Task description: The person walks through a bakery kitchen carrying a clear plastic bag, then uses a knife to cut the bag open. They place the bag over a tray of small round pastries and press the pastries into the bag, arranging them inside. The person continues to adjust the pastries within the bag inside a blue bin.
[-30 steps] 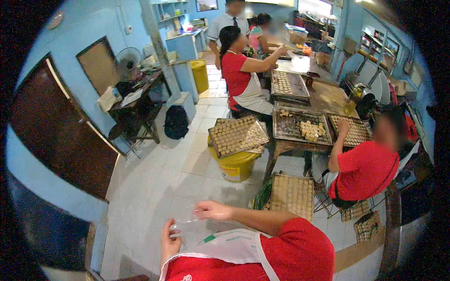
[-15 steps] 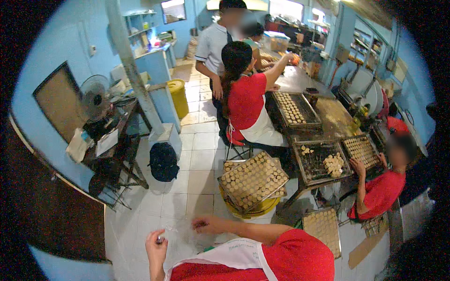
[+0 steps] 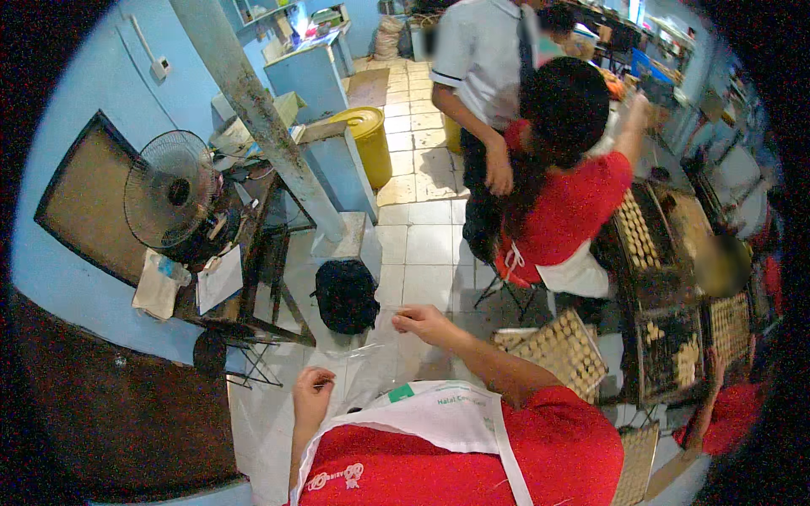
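My left hand (image 3: 314, 391) is raised at the lower middle, its fingers curled into a pinch. Farther out and to the right, my right hand (image 3: 419, 325) has thumb and fingers pressed together. A thin, see-through plastic sheet or bag (image 3: 361, 352) stretches between the two hands, above the tiled floor; its outline is faint, and I cannot tell its exact shape. My white apron (image 3: 447, 411) hangs over a red shirt just below the hands.
A black backpack (image 3: 346, 295) rests on the floor ahead, beside a pillar (image 3: 253, 118). Left stands a cluttered table with a fan (image 3: 173, 190). On the right are a stacked tray of round dough pieces (image 3: 561, 354), a seated person in red (image 3: 565, 211) and a standing person (image 3: 489, 84).
My view has turned left, so the trays and people appear farther right. My right hand has moved outward from my body, and the clear plastic now shows spread between my hands.
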`<state>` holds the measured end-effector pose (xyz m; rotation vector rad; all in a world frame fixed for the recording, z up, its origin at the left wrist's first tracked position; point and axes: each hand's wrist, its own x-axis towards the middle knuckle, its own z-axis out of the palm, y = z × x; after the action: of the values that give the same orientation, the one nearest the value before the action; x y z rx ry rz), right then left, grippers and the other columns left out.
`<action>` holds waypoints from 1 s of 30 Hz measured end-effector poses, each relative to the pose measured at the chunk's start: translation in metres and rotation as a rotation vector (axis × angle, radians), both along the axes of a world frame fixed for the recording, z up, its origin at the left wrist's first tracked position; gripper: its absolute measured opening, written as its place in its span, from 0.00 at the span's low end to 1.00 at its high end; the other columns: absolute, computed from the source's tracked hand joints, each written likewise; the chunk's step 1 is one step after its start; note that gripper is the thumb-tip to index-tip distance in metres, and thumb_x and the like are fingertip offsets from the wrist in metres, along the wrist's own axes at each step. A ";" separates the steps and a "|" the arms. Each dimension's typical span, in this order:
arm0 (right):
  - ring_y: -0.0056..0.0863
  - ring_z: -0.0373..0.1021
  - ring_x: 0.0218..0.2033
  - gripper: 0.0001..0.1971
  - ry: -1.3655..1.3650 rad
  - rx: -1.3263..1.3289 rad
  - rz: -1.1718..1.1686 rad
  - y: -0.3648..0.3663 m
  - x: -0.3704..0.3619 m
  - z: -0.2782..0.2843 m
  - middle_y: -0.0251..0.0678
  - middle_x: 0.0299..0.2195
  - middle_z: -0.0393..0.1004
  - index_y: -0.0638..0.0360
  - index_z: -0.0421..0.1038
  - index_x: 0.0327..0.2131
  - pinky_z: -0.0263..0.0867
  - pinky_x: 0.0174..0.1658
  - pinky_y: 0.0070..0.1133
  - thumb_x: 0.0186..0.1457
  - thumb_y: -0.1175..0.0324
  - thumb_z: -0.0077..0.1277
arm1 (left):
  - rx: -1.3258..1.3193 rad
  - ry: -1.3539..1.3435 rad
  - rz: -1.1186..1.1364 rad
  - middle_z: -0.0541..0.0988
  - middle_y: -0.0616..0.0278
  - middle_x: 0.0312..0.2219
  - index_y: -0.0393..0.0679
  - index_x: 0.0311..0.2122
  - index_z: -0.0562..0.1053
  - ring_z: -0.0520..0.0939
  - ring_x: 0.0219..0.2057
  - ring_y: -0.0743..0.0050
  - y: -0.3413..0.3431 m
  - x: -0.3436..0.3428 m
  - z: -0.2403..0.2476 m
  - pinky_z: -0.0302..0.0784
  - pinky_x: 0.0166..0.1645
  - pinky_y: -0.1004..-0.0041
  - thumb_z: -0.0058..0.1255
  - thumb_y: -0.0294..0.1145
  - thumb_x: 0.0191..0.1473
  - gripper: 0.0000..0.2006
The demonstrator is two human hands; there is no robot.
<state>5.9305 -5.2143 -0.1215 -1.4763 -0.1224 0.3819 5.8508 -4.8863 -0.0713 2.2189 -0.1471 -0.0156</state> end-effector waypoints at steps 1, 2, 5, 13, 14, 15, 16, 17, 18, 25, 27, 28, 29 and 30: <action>0.18 0.69 0.32 0.16 -0.066 0.022 0.014 0.006 0.031 0.002 0.29 0.29 0.74 0.64 0.74 0.34 0.68 0.37 0.22 0.63 0.57 0.52 | 0.081 0.082 0.108 0.77 0.59 0.39 0.39 0.35 0.79 0.82 0.34 0.66 0.000 0.025 0.006 0.79 0.38 0.73 0.56 0.16 0.43 0.11; 0.18 0.69 0.32 0.16 -0.135 0.050 0.038 0.014 0.067 0.011 0.29 0.29 0.74 0.65 0.74 0.34 0.68 0.36 0.23 0.63 0.58 0.52 | 0.064 0.089 0.118 0.76 0.57 0.41 0.39 0.39 0.78 0.82 0.36 0.66 0.007 0.052 0.005 0.79 0.38 0.72 0.57 0.16 0.42 0.15; 0.18 0.70 0.31 0.14 -0.127 -0.159 0.149 0.025 0.156 0.045 0.30 0.26 0.74 0.66 0.75 0.34 0.68 0.36 0.22 0.63 0.61 0.54 | -0.002 0.093 0.132 0.72 0.53 0.47 0.41 0.51 0.74 0.80 0.42 0.63 0.025 0.137 -0.016 0.80 0.39 0.72 0.60 0.19 0.40 0.27; 0.20 0.72 0.30 0.13 -0.188 -0.456 -0.041 -0.014 0.401 0.025 0.36 0.29 0.80 0.66 0.77 0.36 0.69 0.37 0.23 0.61 0.63 0.54 | 0.068 0.026 -0.181 0.64 0.50 0.52 0.47 0.65 0.61 0.73 0.46 0.60 -0.011 0.429 -0.056 0.77 0.39 0.76 0.50 0.17 0.39 0.42; 0.21 0.72 0.30 0.13 -0.193 -0.464 -0.097 -0.031 0.432 0.020 0.36 0.30 0.80 0.66 0.77 0.37 0.69 0.37 0.23 0.61 0.63 0.54 | 0.059 -0.023 -0.239 0.64 0.50 0.51 0.47 0.65 0.62 0.73 0.45 0.60 -0.026 0.468 -0.053 0.77 0.39 0.76 0.49 0.17 0.39 0.41; 0.21 0.73 0.31 0.13 -0.202 -0.581 -0.162 -0.045 0.462 0.034 0.35 0.30 0.80 0.65 0.77 0.37 0.70 0.38 0.23 0.61 0.62 0.53 | 0.073 0.099 -0.231 0.64 0.53 0.53 0.47 0.58 0.69 0.76 0.41 0.66 -0.050 0.504 -0.021 0.76 0.39 0.76 0.51 0.16 0.40 0.34; 0.21 0.73 0.31 0.12 -0.210 -0.556 -0.233 -0.069 0.497 0.019 0.35 0.29 0.80 0.64 0.78 0.37 0.70 0.38 0.22 0.61 0.63 0.53 | -0.008 0.107 -0.271 0.64 0.54 0.53 0.46 0.55 0.71 0.76 0.39 0.69 -0.069 0.540 -0.009 0.76 0.39 0.76 0.52 0.16 0.41 0.31; 0.20 0.72 0.29 0.12 -0.240 -0.525 -0.319 -0.095 0.534 0.005 0.33 0.27 0.79 0.64 0.78 0.35 0.69 0.36 0.22 0.60 0.63 0.53 | -0.089 0.105 -0.312 0.64 0.55 0.53 0.45 0.52 0.74 0.77 0.37 0.71 -0.089 0.574 -0.001 0.76 0.39 0.76 0.53 0.15 0.42 0.27; 0.19 0.71 0.26 0.13 -0.257 -0.541 -0.400 -0.108 0.565 0.026 0.33 0.25 0.78 0.64 0.78 0.32 0.69 0.33 0.22 0.60 0.62 0.54 | -0.175 0.099 -0.332 0.64 0.56 0.54 0.45 0.48 0.76 0.77 0.36 0.73 -0.100 0.607 -0.001 0.76 0.39 0.75 0.53 0.15 0.42 0.24; 0.44 0.77 0.36 0.14 -0.188 -0.894 -0.669 -0.235 0.839 0.038 0.43 0.33 0.81 0.55 0.80 0.32 0.71 0.42 0.36 0.49 0.55 0.55 | -0.211 -0.088 -0.293 0.76 0.63 0.36 0.42 0.37 0.80 0.74 0.27 0.80 -0.215 0.831 -0.022 0.72 0.32 0.78 0.60 0.18 0.42 0.13; 0.41 0.77 0.37 0.15 -0.084 -0.976 -0.569 -0.253 0.915 0.026 0.42 0.31 0.81 0.56 0.79 0.32 0.71 0.41 0.34 0.47 0.55 0.57 | -0.155 -0.035 -0.240 0.75 0.62 0.38 0.43 0.42 0.80 0.74 0.25 0.80 -0.251 0.862 -0.002 0.72 0.31 0.77 0.60 0.19 0.41 0.18; 0.39 0.77 0.37 0.16 -0.071 -1.010 -0.528 -0.258 0.957 0.034 0.42 0.31 0.81 0.57 0.79 0.32 0.71 0.41 0.33 0.45 0.55 0.58 | -0.114 -0.125 -0.229 0.75 0.61 0.39 0.43 0.43 0.80 0.74 0.25 0.80 -0.260 0.887 0.003 0.72 0.31 0.77 0.60 0.20 0.41 0.19; 0.41 0.77 0.39 0.17 -0.014 -0.973 -0.439 -0.257 0.989 0.046 0.43 0.34 0.80 0.55 0.78 0.39 0.71 0.43 0.34 0.45 0.59 0.57 | -0.085 -0.198 -0.210 0.75 0.60 0.40 0.43 0.44 0.80 0.74 0.25 0.79 -0.267 0.907 -0.001 0.72 0.31 0.78 0.60 0.20 0.41 0.20; 0.42 0.76 0.40 0.20 -0.077 -0.974 -0.459 -0.250 1.022 0.044 0.45 0.37 0.80 0.54 0.75 0.45 0.71 0.44 0.34 0.45 0.63 0.56 | -0.057 -0.272 -0.191 0.75 0.60 0.41 0.44 0.45 0.79 0.74 0.25 0.79 -0.271 0.926 -0.006 0.72 0.31 0.78 0.60 0.20 0.40 0.21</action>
<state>6.9525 -5.4643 -0.0780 -2.4050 0.3955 -0.0208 6.7770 -5.1571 -0.0769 2.1346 -0.5024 0.1842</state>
